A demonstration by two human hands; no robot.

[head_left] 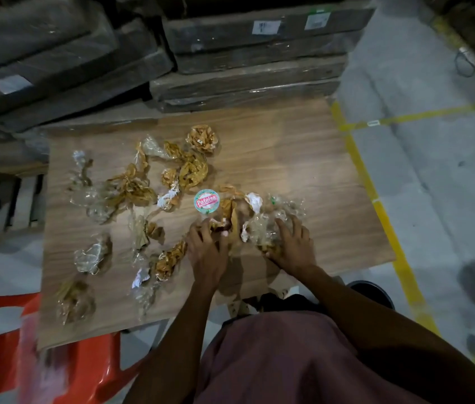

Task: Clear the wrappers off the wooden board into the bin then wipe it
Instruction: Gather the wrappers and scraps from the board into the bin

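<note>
While both hands (248, 243) clutch wrappers (259, 225), apparently, more litter the wooden board (303, 158) beside stacked boxes (245, 53).

One wooden board (303, 158) carries roughly fifteen crumpled wrappers (131, 188); the tangled ones defeat an exact count. One round sticker (207, 202). Two hands, left (208, 246) and right (291, 246). One red stool (84, 365).
</note>
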